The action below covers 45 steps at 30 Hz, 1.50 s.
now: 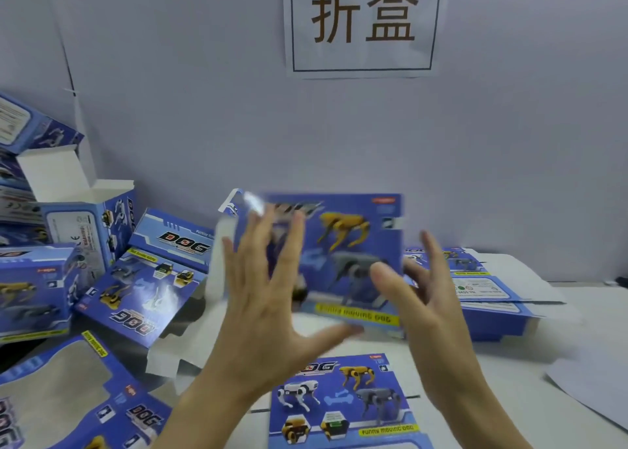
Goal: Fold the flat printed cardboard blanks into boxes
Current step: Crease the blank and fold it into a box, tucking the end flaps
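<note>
Box (350,241) faces camera, long axis sideways; left hand (265,299) and right hand (431,309) grips splayed.

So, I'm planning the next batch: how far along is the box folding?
Done: folded boxes piled at the left. In hand: a blurred box upright between the open left hand and right hand; whether they touch it is unclear. Still to do: a flat blank in front and more blanks at the right.
</note>
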### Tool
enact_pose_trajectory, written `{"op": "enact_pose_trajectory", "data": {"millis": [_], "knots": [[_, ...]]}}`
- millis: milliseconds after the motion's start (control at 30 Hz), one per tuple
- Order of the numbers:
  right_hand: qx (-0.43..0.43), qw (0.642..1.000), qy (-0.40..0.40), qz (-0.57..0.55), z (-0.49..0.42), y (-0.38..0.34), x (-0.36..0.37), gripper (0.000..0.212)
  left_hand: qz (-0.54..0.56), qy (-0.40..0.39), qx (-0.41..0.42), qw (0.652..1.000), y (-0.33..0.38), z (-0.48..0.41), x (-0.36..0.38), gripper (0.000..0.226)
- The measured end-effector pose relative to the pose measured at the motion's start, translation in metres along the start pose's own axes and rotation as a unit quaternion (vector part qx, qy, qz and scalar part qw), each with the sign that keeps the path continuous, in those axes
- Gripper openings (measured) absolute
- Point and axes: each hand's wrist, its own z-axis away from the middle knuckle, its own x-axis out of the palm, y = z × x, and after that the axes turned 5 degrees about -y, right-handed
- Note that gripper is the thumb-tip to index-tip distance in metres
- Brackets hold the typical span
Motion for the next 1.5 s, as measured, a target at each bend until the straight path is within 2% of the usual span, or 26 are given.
{"op": "enact_pose_trajectory", "data": {"millis": [67, 100, 133, 167, 200, 233, 267, 333, 400, 433, 467, 533, 600, 667, 700, 800, 933, 1033, 1133, 1267, 1367, 1433, 1500], "knots": [[-0.012, 0.997, 0.041, -0.064, -0.002, 0.003, -0.001, 0.096, 0.123, 0.018, -0.144, 0.982, -0.002, 0.000, 0.005, 0.115], [-0.015, 0.994, 0.035, -0.098, -0.002, 0.006, -0.002, 0.097, 0.208, 0.013, -0.216, 0.954, -0.003, -0.002, 0.006, 0.118], [-0.014, 0.993, 0.016, -0.115, -0.002, 0.008, -0.003, 0.100, 0.307, -0.006, -0.274, 0.911, -0.006, -0.004, 0.006, 0.129], [-0.009, 0.993, -0.013, -0.114, -0.001, 0.009, -0.002, 0.104, 0.417, -0.037, -0.310, 0.853, -0.009, -0.005, 0.005, 0.145], [0.000, 0.994, -0.046, -0.104, 0.000, 0.011, -0.001, 0.108, 0.525, -0.066, -0.314, 0.789, -0.012, -0.005, 0.005, 0.151], [0.008, 0.993, -0.073, -0.088, 0.001, 0.012, 0.001, 0.110, 0.594, -0.095, -0.288, 0.745, -0.013, -0.004, 0.005, 0.143], [0.013, 0.993, -0.095, -0.072, 0.001, 0.013, 0.002, 0.110, 0.627, -0.103, -0.259, 0.728, -0.012, -0.003, 0.006, 0.128], [0.012, 0.991, -0.122, -0.048, 0.002, 0.014, 0.002, 0.104, 0.627, -0.058, -0.229, 0.742, -0.012, -0.002, 0.008, 0.095], [0.004, 0.994, -0.111, -0.015, -0.001, 0.011, -0.003, 0.088, 0.536, 0.014, -0.186, 0.823, -0.013, -0.002, 0.010, 0.057], [-0.009, 0.996, -0.085, 0.011, -0.003, 0.008, -0.007, 0.079, 0.475, 0.035, -0.161, 0.865, -0.016, -0.001, 0.010, 0.044], [-0.026, 0.998, -0.056, 0.029, -0.006, 0.005, -0.013, 0.069, 0.425, 0.051, -0.154, 0.891, -0.019, -0.002, 0.011, 0.042], [-0.067, 0.997, -0.039, 0.014, -0.009, -0.004, -0.022, 0.049, 0.340, 0.056, -0.122, 0.931, -0.023, -0.003, 0.010, 0.069], [-0.089, 0.995, -0.051, -0.009, -0.009, -0.011, -0.026, 0.048, 0.256, 0.038, -0.047, 0.965, -0.028, -0.001, 0.013, 0.089], [-0.098, 0.995, -0.034, -0.001, -0.010, -0.014, -0.030, 0.056, 0.242, 0.028, -0.031, 0.969, -0.028, 0.000, 0.013, 0.096], [-0.100, 0.995, -0.018, 0.001, -0.011, -0.014, -0.032, 0.053, 0.235, 0.028, -0.013, 0.972, -0.028, 0.000, 0.013, 0.098], [-0.088, 0.994, 0.013, -0.070, -0.015, -0.009, -0.037, 0.019, 0.155, 0.067, 0.069, 0.983, -0.028, 0.001, 0.011, 0.089], [-0.052, 0.988, 0.068, -0.128, -0.015, -0.001, -0.035, 0.012, 0.153, 0.066, 0.076, 0.983, -0.025, 0.000, 0.009, 0.090], [-0.072, 0.991, 0.109, -0.025, -0.015, 0.001, -0.032, 0.020, 0.158, 0.064, 0.074, 0.983, -0.026, 0.002, 0.014, 0.101], [-0.094, 0.992, 0.049, 0.074, -0.010, -0.004, -0.025, 0.030, 0.144, 0.052, 0.077, 0.985, -0.025, 0.004, 0.018, 0.112], [-0.025, 0.986, 0.007, 0.165, -0.015, -0.001, -0.035, 0.025, 0.144, 0.019, 0.053, 0.988, -0.025, 0.002, 0.020, 0.108], [0.037, 0.982, 0.007, 0.187, -0.020, 0.004, -0.044, 0.023, 0.165, -0.049, 0.004, 0.985, -0.023, 0.005, 0.011, 0.103], [0.045, 0.972, 0.046, 0.226, -0.020, 0.008, -0.043, 0.025, 0.250, -0.135, -0.055, 0.957, -0.016, 0.005, 0.002, 0.114], [0.013, 0.937, 0.100, 0.334, -0.018, 0.011, -0.039, 0.029, 0.329, -0.178, -0.101, 0.922, -0.005, -0.006, 0.003, 0.125]]}}
